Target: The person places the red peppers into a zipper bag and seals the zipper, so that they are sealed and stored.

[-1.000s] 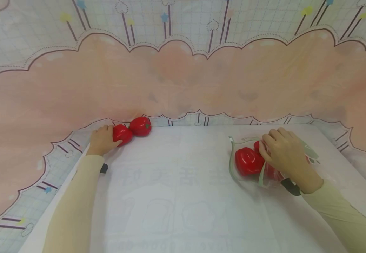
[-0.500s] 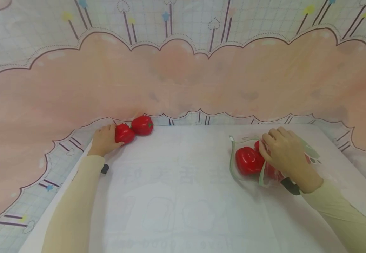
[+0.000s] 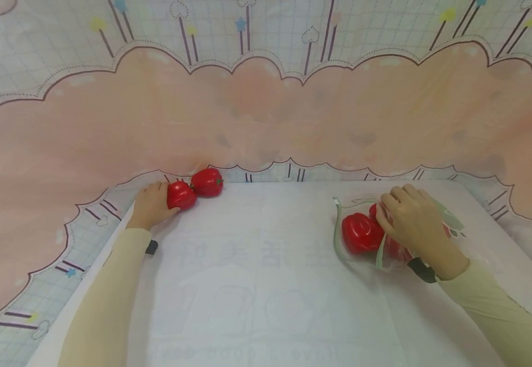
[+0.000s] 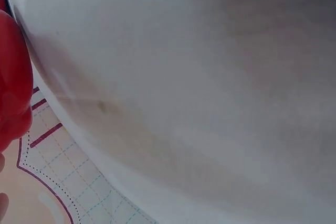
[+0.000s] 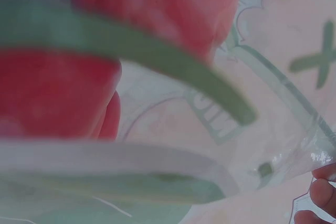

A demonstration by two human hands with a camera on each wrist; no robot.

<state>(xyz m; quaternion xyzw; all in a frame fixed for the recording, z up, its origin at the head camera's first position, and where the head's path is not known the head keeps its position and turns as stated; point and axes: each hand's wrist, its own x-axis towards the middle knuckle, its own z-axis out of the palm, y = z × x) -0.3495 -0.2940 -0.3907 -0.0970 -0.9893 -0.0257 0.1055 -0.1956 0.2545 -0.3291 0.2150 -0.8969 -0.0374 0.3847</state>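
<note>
At the far left of the head view, my left hand (image 3: 151,205) holds a red bell pepper (image 3: 181,195) from its left side, thumb at the near side. Touching or just beyond that pepper lies a second red bell pepper (image 3: 207,182) with a green stem. On the right, my right hand (image 3: 410,221) grips a clear plastic bag (image 5: 268,145) with green edging from above. Inside the bag are red bell peppers (image 3: 362,233), partly hidden by my hand. The left wrist view catches only the side of a red pepper (image 4: 13,82). In the right wrist view, fingertips (image 5: 321,192) pinch the bag's edge.
A white table (image 3: 256,265) with faint printing lies between my hands. Behind it hangs a patterned peach cloth (image 3: 247,112), whose lower border meets the table's far edge. Dark wrist straps (image 3: 422,270) show below my hands.
The far left pepper has turned slightly, its green stem now further to the right. The left hand and its pepper have shifted very little; the right hand and the bag stay put.
</note>
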